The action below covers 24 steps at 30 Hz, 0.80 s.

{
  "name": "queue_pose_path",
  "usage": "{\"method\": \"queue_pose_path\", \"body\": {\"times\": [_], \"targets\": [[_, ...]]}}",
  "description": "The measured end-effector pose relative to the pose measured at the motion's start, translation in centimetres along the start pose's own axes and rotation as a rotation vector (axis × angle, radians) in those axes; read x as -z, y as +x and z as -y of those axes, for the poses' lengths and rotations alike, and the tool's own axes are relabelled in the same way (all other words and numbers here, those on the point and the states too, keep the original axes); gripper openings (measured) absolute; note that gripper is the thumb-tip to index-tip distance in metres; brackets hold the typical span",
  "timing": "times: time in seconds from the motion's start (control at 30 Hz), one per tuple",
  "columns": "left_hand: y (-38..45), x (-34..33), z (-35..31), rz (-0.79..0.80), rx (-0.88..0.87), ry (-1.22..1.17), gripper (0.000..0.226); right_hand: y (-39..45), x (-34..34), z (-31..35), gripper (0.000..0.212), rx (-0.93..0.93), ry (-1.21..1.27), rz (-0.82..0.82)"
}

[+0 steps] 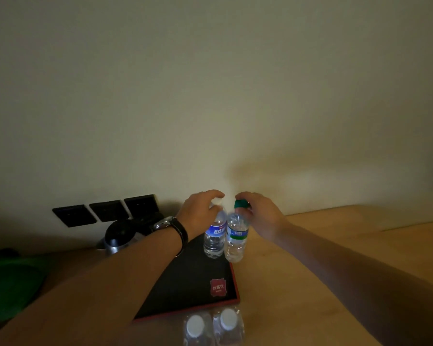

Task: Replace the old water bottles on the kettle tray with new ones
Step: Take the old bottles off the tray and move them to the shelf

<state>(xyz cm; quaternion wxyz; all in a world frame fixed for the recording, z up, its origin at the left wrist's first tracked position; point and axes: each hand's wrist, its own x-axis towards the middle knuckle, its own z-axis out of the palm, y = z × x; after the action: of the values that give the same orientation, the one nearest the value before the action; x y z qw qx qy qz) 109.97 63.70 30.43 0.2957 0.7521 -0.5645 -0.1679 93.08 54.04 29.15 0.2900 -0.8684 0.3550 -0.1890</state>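
Black with a red rim, the kettle tray (185, 283) is lying on a pale wooden worktop (310, 258) pushed against a plain cream wall (210, 83), and two water bottles are standing upright at its far right corner, touching side by side. The left hand (198, 212) is curling over the white cap of the blue-labelled bottle (214, 237), fingers (216, 194) closing round the top, while the right hand (259, 213) is pinching the green cap of the green-labelled bottle (235, 242). Gripping both by the neck is probably meant to lift the old pair off together in one go. Two white-capped bottles (214, 325) are waiting just in front of the tray's near edge, likely the fresh replacements kept within easy reach. A dark-lidded kettle (119, 237) is sitting at the tray's far left, below three black wall sockets (108, 210). The room is looking dim, and something green (10, 283) is blurring at the left edge.
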Motion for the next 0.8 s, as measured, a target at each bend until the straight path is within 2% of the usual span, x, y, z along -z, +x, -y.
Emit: {"method": "queue_pose_path", "body": {"times": [0.2, 0.47, 0.8], "targets": [[1.4, -4.5, -6.6, 0.074, -0.108, -0.041, 0.035, -4.2, 5.6, -4.3, 0.031, -0.072, -0.021, -0.079], [2.7, -13.9, -15.3, 0.194, -0.228, -0.102, 0.035, -11.3, 12.0, -12.6, 0.032, -0.252, -0.062, -0.210], [2.1, -25.9, -23.4, 0.357, -0.340, -0.145, 0.036, -20.8, 16.0, -22.1, 0.033, -0.512, -0.071, -0.296]]}}
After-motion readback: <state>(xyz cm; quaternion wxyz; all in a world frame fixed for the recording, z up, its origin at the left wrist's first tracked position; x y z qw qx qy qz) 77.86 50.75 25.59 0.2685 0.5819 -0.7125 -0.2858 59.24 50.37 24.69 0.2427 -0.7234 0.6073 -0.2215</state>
